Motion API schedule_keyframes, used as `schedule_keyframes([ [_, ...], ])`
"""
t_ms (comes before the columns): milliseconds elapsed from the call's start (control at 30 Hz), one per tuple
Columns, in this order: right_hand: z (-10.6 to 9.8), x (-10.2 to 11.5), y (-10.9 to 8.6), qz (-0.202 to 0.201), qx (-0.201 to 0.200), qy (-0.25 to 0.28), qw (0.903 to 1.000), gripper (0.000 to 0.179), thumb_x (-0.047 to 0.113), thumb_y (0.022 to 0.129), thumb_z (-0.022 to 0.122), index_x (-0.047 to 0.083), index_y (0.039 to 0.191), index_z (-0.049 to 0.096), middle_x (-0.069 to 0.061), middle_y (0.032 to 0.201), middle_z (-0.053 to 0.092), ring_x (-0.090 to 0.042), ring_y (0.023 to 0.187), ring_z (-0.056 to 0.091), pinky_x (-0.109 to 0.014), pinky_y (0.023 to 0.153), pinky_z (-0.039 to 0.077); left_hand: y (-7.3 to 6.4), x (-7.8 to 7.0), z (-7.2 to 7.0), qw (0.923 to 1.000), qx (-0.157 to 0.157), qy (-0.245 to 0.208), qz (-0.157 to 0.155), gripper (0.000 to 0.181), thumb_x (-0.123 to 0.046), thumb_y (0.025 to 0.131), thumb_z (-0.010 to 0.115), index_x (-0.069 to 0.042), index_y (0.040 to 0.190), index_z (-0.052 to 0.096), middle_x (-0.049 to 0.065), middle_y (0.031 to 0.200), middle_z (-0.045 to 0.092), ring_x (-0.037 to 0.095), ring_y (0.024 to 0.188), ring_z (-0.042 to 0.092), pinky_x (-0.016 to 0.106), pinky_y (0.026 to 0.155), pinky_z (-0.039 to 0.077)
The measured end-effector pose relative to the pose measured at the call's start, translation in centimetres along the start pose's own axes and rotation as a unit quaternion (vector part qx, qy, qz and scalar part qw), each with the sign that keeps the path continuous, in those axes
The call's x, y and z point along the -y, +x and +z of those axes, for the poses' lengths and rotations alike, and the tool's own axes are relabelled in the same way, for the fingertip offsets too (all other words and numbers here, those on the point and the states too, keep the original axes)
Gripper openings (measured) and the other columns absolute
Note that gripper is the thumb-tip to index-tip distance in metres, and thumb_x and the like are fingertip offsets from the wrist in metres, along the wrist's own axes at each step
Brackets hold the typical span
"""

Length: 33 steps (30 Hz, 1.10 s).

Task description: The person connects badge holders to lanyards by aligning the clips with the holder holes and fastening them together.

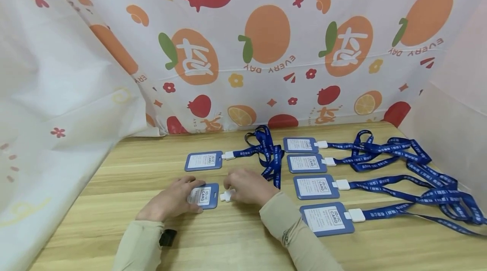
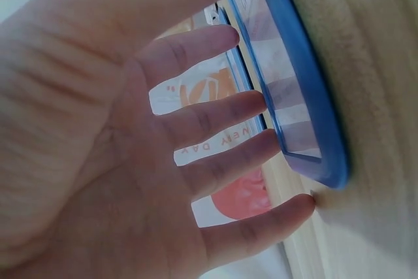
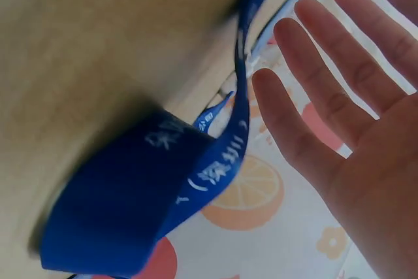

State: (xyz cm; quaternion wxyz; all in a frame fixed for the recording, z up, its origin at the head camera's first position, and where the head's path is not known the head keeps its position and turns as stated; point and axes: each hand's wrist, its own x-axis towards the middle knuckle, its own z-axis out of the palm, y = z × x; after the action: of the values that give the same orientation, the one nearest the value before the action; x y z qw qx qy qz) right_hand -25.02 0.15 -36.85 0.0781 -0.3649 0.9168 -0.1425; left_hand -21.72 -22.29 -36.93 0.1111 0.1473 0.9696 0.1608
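Observation:
A blue-framed ID card holder [image 1: 209,197] lies on the table with its slot facing right. My left hand [image 1: 173,198] holds it, thumb on the near edge and fingers at the far edge; the left wrist view shows the spread fingertips along the frame of the holder [image 2: 320,109]. Just right of the slot, apart from it, is a white lanyard clip [image 1: 227,195], which my right hand [image 1: 249,186] pinches. From that clip a blue lanyard [image 3: 225,155] loops down onto the table in the right wrist view. In the head view my hand hides much of this strap.
Behind my hands lies another ID card holder [image 1: 203,161] joined to a blue lanyard [image 1: 272,159]. Several more holders with lanyards form a column on the right, the nearest holder [image 1: 327,219] beside my right sleeve. A fruit-patterned cloth [image 1: 236,89] stands behind the table.

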Motion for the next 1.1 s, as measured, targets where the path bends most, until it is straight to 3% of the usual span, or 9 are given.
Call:
schedule_keyframes([
  [233,0.6,0.3,0.3,0.008,0.013,-0.019,0.9997,0.019,0.013,0.085,0.084,0.015,0.103,0.077,0.001,0.109,0.070,-0.009,0.090,0.060,-0.023,0.084,0.051,0.1,0.0,0.0,1.0000,-0.003,0.004,0.000,0.066,-0.025,0.078,0.089,-0.006,0.136,0.063,0.028,0.142,0.049,0.050,0.129,0.044,0.066,0.098,0.042],
  [367,0.7,0.5,0.3,0.008,0.016,-0.022,0.9996,0.019,0.010,0.084,0.084,0.015,0.102,0.077,0.002,0.108,0.071,-0.009,0.090,0.060,-0.023,0.085,0.051,0.2,0.0,0.0,1.0000,-0.006,0.004,-0.001,0.066,-0.024,0.076,0.090,-0.006,0.134,0.065,0.022,0.131,0.054,0.041,0.116,0.050,0.060,0.094,0.047],
  [567,0.9,0.8,0.4,-0.001,0.011,-0.031,0.9995,0.016,0.006,0.084,0.083,0.014,0.096,0.076,0.004,0.098,0.070,-0.007,0.082,0.056,-0.020,0.079,0.050,0.1,0.1,-0.2,0.9999,-0.005,0.003,-0.012,0.066,-0.020,0.073,0.092,-0.006,0.132,0.067,0.014,0.113,0.053,0.030,0.101,0.048,0.051,0.087,0.049],
  [900,1.4,0.7,0.7,-0.016,-0.005,-0.039,0.9991,0.019,-0.004,0.084,0.078,0.013,0.092,0.075,0.005,0.086,0.067,-0.008,0.074,0.053,-0.017,0.070,0.046,0.3,-0.2,-0.2,0.9997,0.002,0.021,-0.009,0.063,-0.021,0.075,0.091,-0.007,0.131,0.068,0.013,0.111,0.055,0.029,0.099,0.048,0.051,0.087,0.050],
  [1100,1.2,0.5,0.6,-0.017,-0.010,-0.038,0.9991,0.019,-0.004,0.086,0.077,0.012,0.096,0.075,0.002,0.089,0.068,-0.008,0.075,0.055,-0.018,0.072,0.049,0.4,-0.3,-0.3,0.9996,0.001,0.026,-0.005,0.062,-0.022,0.075,0.091,-0.008,0.131,0.068,0.013,0.111,0.055,0.029,0.098,0.048,0.051,0.087,0.050],
])
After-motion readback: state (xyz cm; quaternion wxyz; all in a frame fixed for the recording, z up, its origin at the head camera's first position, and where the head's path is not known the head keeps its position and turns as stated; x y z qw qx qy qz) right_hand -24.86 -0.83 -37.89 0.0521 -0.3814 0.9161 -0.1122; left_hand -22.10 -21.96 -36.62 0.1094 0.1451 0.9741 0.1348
